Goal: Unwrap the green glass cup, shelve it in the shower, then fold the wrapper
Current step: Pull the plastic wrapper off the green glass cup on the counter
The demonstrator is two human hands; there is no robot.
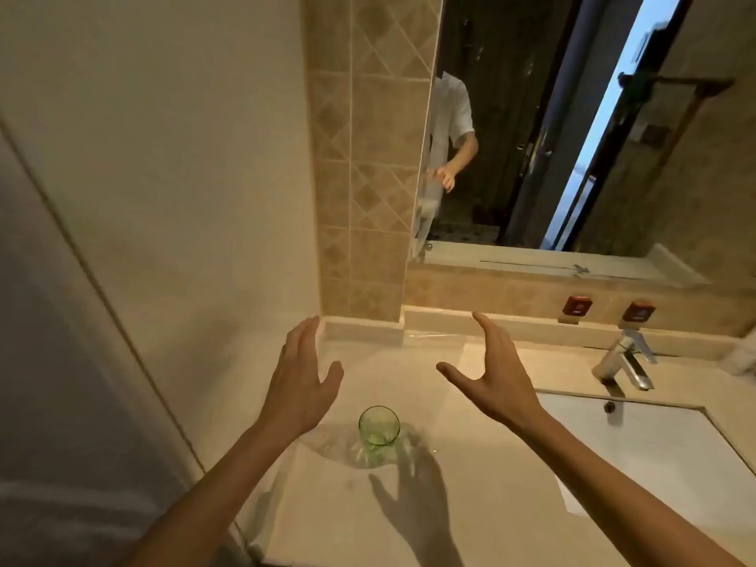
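Note:
A green glass cup (379, 428) stands upright on the beige counter (470, 484), near its left end. Clear wrapper film (327, 446) lies crumpled around the cup's base, hard to make out. My left hand (300, 380) hovers above and to the left of the cup, fingers straight, palm facing right, holding nothing. My right hand (493, 376) hovers above and to the right of it, fingers spread, thumb pointing left, also holding nothing. Both hands are apart from the cup.
A white sink basin (654, 452) with a chrome faucet (626, 360) sits at the right. A mirror (552, 128) hangs above a tiled ledge. A pale wall or door panel (143, 239) bounds the counter's left side.

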